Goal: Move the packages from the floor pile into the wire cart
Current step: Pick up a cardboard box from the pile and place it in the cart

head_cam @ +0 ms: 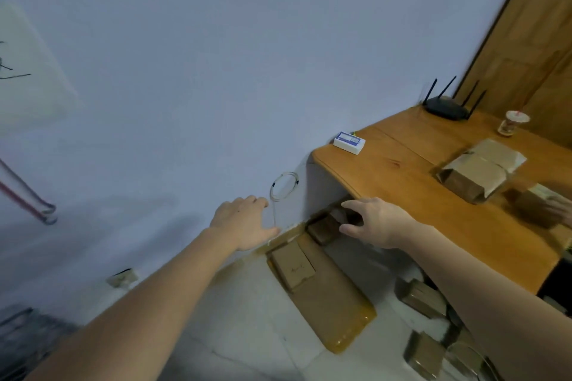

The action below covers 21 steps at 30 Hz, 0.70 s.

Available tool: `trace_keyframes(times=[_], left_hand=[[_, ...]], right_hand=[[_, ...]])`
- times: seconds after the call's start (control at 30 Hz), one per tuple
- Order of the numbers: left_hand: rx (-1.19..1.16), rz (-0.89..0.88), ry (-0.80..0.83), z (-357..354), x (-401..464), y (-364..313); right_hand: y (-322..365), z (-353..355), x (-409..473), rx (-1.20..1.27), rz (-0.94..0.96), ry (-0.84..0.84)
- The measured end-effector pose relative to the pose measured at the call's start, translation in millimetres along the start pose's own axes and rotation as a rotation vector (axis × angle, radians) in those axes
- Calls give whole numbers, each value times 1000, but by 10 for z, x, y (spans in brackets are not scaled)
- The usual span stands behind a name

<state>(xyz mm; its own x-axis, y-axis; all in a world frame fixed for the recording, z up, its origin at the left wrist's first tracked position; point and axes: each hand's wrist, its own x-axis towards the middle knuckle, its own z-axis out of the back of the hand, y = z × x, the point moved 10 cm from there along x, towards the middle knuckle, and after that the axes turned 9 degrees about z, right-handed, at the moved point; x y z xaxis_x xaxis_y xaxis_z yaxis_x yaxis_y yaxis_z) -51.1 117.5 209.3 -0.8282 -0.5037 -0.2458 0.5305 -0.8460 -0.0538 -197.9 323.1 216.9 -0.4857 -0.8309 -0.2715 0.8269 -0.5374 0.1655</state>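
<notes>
Brown cardboard packages lie on the pale floor by the wall: a long flat package [334, 303] with a small box [292, 266] on top of it, and a dark box [325, 227] under the table's corner. My left hand [244, 223] reaches toward the wall above the pile, fingers relaxed and holding nothing. My right hand [376, 223] hovers over the dark box with fingers spread and loosely bent, gripping nothing. More small packages [422, 298] lie on the floor at the lower right. The wire cart is not clearly in view.
A wooden table [402, 176] stands at right, bearing a white box [349, 142], a black router [445, 107], a drink cup [510, 124] and paper-wrapped parcels [476, 173]. A looped cable [283, 185] hangs on the wall. A dark object [24, 337] sits at lower left.
</notes>
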Motion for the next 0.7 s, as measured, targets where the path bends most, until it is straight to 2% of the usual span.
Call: trace_keyframes(times=[0.2,0.37,0.53,0.7], left_hand=[[-10,113,50,-356,632,19],[-26,205,127,-938,1169,-124],[-11,264,275,-2044,1875,-265],[11,246,384,-3581,2629,-328]], right_hand=[[-407,-213,863,-15,104,91],[-883,-763,1584,-36,173,205],[-1402,-1865,2328,-20,163,307],[-1902,-3363,3095,39,133,414]])
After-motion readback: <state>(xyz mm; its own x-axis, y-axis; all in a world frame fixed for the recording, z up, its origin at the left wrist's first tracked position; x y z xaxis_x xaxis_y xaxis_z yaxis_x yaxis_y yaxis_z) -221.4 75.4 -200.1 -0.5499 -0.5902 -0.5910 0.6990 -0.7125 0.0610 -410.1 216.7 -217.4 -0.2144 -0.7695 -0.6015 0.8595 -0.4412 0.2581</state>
